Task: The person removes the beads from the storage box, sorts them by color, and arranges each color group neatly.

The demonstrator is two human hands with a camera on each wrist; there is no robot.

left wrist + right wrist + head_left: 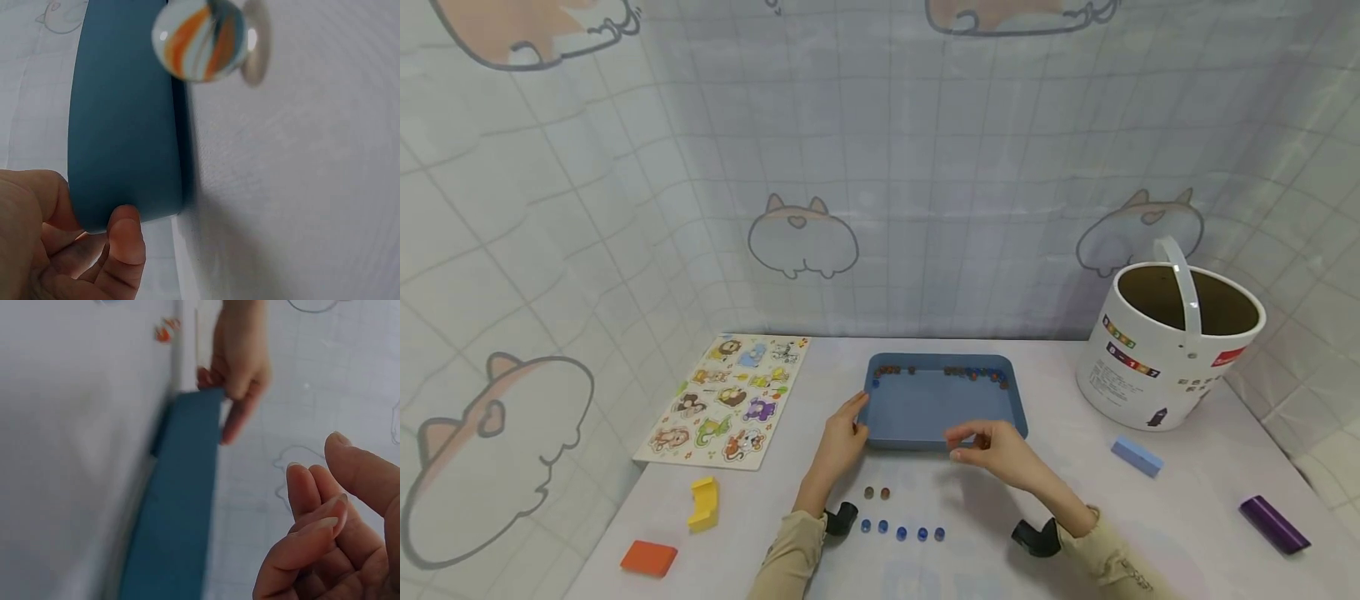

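Tray: I see the blue tray [946, 406] lying flat on the counter [1187, 508], its long axis running left to right, its open side up.
Left hand: my left hand [842, 437] grips the tray's near left corner, thumb on the outer wall in the left wrist view, fingers over the rim.
Right hand: my right hand [996, 450] hovers at the tray's near wall, right of centre, fingers loosely curled; the right wrist view shows them bare, holding nothing.
In the tray: marbles [972, 373] are strung along its far wall.
Before the tray: two brownish marbles [877, 493], then a row of blue marbles [901, 532] nearer me; an orange-striped marble [201, 39] shows close in the left wrist view.
Left of the tray: an animal puzzle board [728, 400]; nearer me, a yellow block [704, 502] and an orange block [648, 557].
Right of the tray: a white bucket [1165, 354] with its handle up, a light blue block [1137, 456], a purple block [1273, 523].
Writing: the bucket carries coloured labels, too small to read.
In the way: the tray's near wall partly hides my right fingertips.
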